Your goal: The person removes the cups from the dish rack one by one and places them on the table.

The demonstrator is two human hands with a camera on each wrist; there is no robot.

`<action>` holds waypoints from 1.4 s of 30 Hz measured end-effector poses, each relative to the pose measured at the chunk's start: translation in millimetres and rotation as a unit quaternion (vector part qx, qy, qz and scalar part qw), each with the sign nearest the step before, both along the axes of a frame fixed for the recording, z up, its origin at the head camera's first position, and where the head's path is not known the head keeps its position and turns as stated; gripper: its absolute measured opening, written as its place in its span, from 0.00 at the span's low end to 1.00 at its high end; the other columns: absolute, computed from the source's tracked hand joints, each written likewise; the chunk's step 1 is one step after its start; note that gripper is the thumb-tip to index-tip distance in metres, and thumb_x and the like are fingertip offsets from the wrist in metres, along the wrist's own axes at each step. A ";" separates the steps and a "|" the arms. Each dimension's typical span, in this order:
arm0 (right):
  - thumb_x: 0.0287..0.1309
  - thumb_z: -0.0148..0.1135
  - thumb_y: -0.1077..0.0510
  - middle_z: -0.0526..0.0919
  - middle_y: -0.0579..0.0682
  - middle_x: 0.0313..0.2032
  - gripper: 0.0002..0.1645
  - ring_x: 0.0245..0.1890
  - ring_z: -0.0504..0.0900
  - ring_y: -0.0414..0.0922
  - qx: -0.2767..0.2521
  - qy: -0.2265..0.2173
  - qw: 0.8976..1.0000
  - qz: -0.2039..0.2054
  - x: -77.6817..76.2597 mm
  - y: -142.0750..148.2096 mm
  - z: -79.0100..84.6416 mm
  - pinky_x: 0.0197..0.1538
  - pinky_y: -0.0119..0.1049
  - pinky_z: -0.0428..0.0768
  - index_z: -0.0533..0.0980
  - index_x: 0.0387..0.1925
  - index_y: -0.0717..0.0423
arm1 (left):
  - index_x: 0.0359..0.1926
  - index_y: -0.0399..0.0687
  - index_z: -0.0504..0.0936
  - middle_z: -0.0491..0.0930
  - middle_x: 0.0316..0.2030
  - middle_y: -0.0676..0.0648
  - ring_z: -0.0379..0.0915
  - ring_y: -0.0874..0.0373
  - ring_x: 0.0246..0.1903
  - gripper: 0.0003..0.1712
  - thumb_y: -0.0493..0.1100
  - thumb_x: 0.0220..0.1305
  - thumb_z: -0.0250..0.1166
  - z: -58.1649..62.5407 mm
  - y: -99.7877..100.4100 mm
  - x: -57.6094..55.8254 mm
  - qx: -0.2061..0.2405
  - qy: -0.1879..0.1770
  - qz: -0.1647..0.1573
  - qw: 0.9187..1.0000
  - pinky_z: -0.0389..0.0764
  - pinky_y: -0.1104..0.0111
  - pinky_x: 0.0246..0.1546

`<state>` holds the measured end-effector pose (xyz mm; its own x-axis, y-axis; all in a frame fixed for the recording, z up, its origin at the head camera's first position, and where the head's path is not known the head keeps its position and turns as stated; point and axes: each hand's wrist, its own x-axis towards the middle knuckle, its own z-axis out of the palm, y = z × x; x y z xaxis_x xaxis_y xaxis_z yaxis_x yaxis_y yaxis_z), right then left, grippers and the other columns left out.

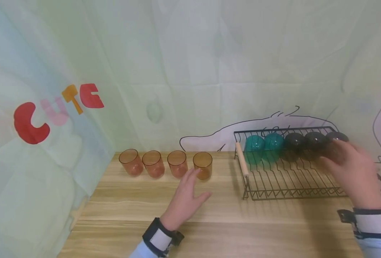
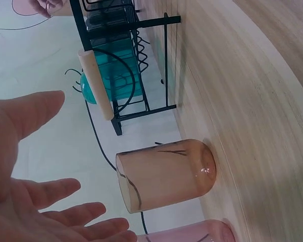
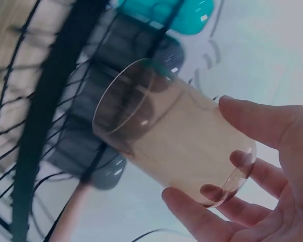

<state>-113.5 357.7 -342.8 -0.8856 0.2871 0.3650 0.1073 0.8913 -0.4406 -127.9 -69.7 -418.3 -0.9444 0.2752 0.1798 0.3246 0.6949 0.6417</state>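
My right hand point(image 1: 355, 168) holds a clear amber glass tumbler point(image 3: 187, 136) by its base end, fingers and thumb curled round it. The tumbler tilts with its mouth toward the black wire dish rack point(image 1: 290, 193). Along the back of the rack, two teal glasses point(image 1: 255, 145) and several dark grey glasses point(image 1: 294, 141) stand upside down. My left hand point(image 1: 184, 202) hovers over the table with fingers spread, holding nothing. Just beyond its fingertips stands an upright amber glass point(image 2: 166, 174). Left of that are several pinkish-amber glasses point(image 1: 153, 165), upright in a row.
The rack has a pale wooden handle point(image 1: 242, 159) on its left side. A wood-grain table point(image 1: 119, 211) lies under everything. Behind it hangs a pale printed cloth point(image 1: 190, 53) with cartoon lines and coloured letters.
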 end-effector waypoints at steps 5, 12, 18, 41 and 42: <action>0.53 0.66 0.46 0.68 0.68 0.61 0.41 0.59 0.63 0.71 -0.013 0.029 1.000 0.002 0.3 -24.3 10.9 0.58 0.79 0.33 0.63 0.65 0.55 | 0.70 0.51 0.54 0.55 0.70 0.45 0.55 0.51 0.68 0.48 0.63 0.56 0.63 1.7 -0.3 -1.4 0.005 0.006 0.008 1.000 0.63 0.53 0.66; 0.52 0.66 0.41 0.73 0.64 0.59 0.42 0.56 0.70 0.64 -0.053 0.058 0.996 0.046 -2.4 -56.7 16.1 0.53 0.63 0.67 0.64 0.65 0.52 | 0.70 0.51 0.55 0.55 0.70 0.45 0.55 0.51 0.68 0.49 0.70 0.55 0.58 2.5 1.4 -3.0 0.015 0.013 0.015 1.000 0.64 0.52 0.65; 0.48 0.66 0.37 0.76 0.58 0.55 0.44 0.51 0.76 0.56 -0.083 0.072 0.992 0.062 -5.6 -89.3 15.1 0.48 0.54 0.75 0.64 0.65 0.46 | 0.70 0.52 0.55 0.56 0.70 0.45 0.54 0.50 0.68 0.50 0.71 0.53 0.58 6.2 3.2 -1.1 0.061 -0.015 0.014 0.998 0.63 0.49 0.65; 0.46 0.68 0.38 0.73 0.55 0.50 0.45 0.48 0.80 0.53 -0.193 0.084 0.966 0.151 -5.3 -177.2 0.8 0.45 0.43 0.84 0.61 0.58 0.57 | 0.67 0.49 0.61 0.70 0.61 0.45 0.70 0.52 0.58 0.44 0.68 0.58 0.57 28.6 21.6 -13.6 0.273 -0.141 -0.001 0.952 0.73 0.55 0.59; 0.46 0.68 0.38 0.73 0.54 0.49 0.45 0.47 0.80 0.52 -0.190 0.085 0.966 0.153 -5.3 -180.1 -0.2 0.44 0.43 0.84 0.61 0.58 0.57 | 0.67 0.48 0.62 0.71 0.60 0.46 0.70 0.53 0.58 0.44 0.68 0.58 0.56 29.1 22.4 -14.5 0.278 -0.148 -0.003 0.949 0.73 0.56 0.59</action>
<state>-118.8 177.5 -343.0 -0.8868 0.1624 0.4327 -0.2387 0.6407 -0.7298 -142.4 -47.3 -389.2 -0.9749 0.2212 0.0258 0.0761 0.2217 0.9721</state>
